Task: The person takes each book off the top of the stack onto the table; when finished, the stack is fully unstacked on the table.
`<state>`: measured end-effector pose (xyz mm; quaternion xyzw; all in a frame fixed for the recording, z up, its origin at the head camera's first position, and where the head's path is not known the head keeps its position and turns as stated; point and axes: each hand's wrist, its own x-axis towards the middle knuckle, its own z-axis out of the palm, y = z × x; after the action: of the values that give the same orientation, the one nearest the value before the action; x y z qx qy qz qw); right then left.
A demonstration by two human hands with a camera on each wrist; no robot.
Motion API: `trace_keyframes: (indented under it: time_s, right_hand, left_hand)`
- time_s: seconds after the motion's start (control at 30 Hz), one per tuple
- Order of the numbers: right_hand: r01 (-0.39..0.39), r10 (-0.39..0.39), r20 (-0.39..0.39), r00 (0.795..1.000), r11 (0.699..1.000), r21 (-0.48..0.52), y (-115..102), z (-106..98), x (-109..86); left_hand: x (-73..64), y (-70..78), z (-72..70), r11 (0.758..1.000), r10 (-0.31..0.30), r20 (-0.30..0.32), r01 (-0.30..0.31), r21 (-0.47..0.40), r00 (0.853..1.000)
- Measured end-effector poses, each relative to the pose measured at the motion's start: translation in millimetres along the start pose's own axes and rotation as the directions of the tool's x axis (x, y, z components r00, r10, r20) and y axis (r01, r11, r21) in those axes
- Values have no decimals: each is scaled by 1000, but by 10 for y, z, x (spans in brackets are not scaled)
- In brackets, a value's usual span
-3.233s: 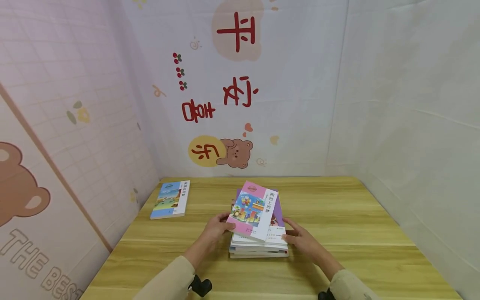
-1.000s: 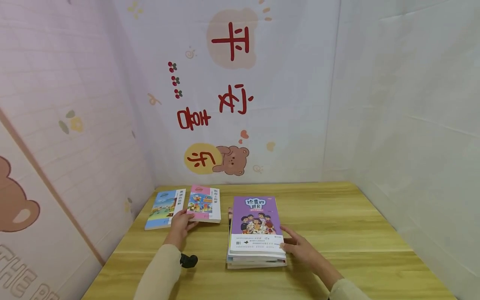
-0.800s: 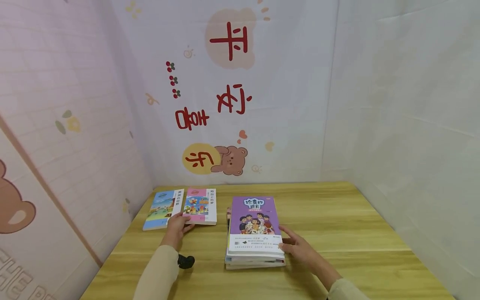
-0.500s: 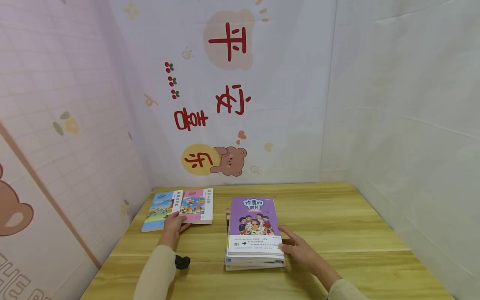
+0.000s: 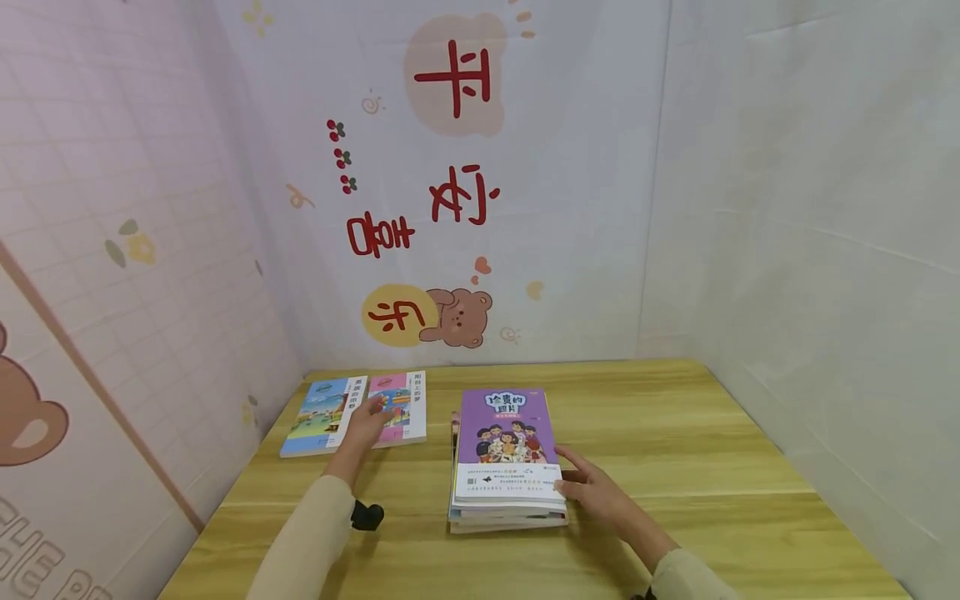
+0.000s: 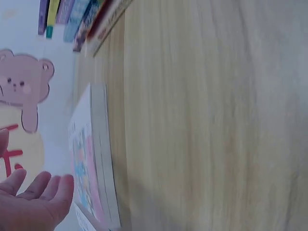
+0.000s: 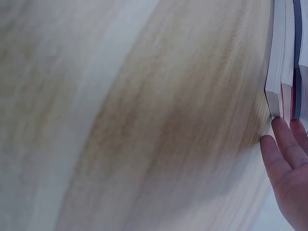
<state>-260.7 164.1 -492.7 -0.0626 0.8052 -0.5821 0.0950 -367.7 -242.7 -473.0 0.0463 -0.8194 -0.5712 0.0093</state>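
My left hand hovers over the pink-covered book at the left of the table. In the left wrist view its fingers are loosely bent, apart from that book, and hold nothing. Close beside lies a blue-covered book, partly behind my hand. A purple-covered book tops a stack of several books at the middle. My right hand rests against the right side of this stack, thumb near the top book's edge. The right wrist view shows its extended fingers touching the lower books.
The wooden table carries all the books. A printed cloth wall with red characters and a bear rises behind it. Cloth also closes off the left and right sides.
The pink book went from the top of the stack to the table beside the blue book, uncovering the purple one. My left hand has let go of it and lifted. The right hand stays by the stack.
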Motion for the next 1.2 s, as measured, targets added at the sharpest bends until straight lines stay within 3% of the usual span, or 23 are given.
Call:
trace_keyframes:
  time_s: [0.2, 0.53, 0.77, 0.93, 1.2]
  right_hand:
    - [-11, 11, -20, 1000, 1000, -2, -3, -7, -9]
    - [20, -20, 11, 1000, 1000, 7, 2, -7, -21]
    - [35, -36, 43, 998, 999, 18, 24, -20, -27]
    - [28, -28, 57, 998, 1000, 12, 42, -20, -35]
    - [13, -12, 43, 999, 1000, -13, 58, -31, -2]
  left_hand:
    - [-132, 80, 146, 991, -4, 15, 6, -132, 1000]
    - [-395, 191, 421, 987, 30, 41, -23, -162, 999]
    - [-647, 239, 696, 985, 48, 111, -28, -173, 993]
    - [-830, 194, 858, 983, 70, 149, -43, -179, 986]
    - [-916, 141, 1028, 979, 43, 165, -9, -203, 985]
